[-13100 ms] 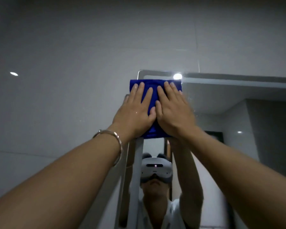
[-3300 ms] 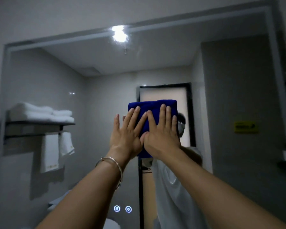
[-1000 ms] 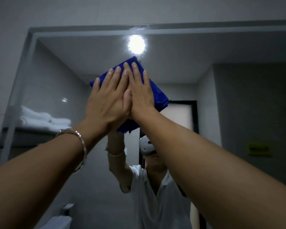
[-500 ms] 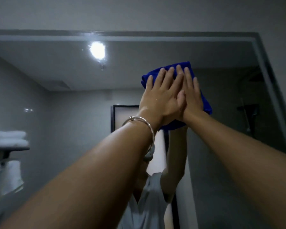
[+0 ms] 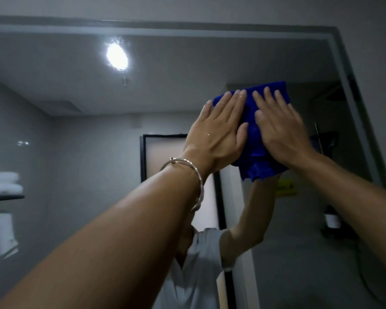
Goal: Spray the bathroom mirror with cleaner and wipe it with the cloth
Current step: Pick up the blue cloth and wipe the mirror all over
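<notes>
A blue cloth (image 5: 255, 139) lies flat against the bathroom mirror (image 5: 98, 103), high up near its right edge. My left hand (image 5: 218, 134), with a metal bangle on the wrist, presses the cloth's left part with straight fingers. My right hand (image 5: 279, 128) presses the right part the same way, fingers spread and pointing up. The two hands lie side by side with a strip of cloth showing between them. No spray bottle is in view.
The mirror's frame (image 5: 352, 85) slants down the right side and runs along the top. Reflected in the glass are a ceiling light (image 5: 117, 56), a door, folded white towels (image 5: 2, 182) on a shelf at the left, and my own arms and white shirt.
Both hands have slid the cloth to the right and a little down along the glass. The hands, overlapping half a second ago, now lie apart side by side.
</notes>
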### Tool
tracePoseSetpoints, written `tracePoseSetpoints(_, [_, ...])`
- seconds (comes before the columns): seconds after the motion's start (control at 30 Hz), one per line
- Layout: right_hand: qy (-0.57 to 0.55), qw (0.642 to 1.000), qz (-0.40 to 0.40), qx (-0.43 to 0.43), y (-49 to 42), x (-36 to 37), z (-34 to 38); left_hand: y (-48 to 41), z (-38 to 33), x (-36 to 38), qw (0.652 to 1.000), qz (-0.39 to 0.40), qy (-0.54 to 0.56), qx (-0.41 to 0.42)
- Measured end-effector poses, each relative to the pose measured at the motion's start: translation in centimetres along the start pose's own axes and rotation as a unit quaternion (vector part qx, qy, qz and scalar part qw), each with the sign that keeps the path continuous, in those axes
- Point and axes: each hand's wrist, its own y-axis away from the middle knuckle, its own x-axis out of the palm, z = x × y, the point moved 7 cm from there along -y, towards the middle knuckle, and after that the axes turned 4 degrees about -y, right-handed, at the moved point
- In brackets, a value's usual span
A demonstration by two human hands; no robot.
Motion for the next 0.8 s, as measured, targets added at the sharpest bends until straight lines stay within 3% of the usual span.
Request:
tracePoseSetpoints(0.27, [0.037,0.999,-0.014,-0.023,-0.8,3.6,9.7,4.6,8.2,-3.1,0.994,0.021,-0.106,-0.026])
tracePoseSetpoints(0.63, [0.024,0.979,0.044,-0.198,-2.4,13.9,37.4,22.1,30.5,-10.4,0.955,0.081,-0.159,-0.238])
tracePoseSetpoints(0.8, [0.015,0.963,0.075,-0.260,0.3,18.0,47.0,31.3,36.1,-12.1,0.932,0.099,-0.156,-0.311])
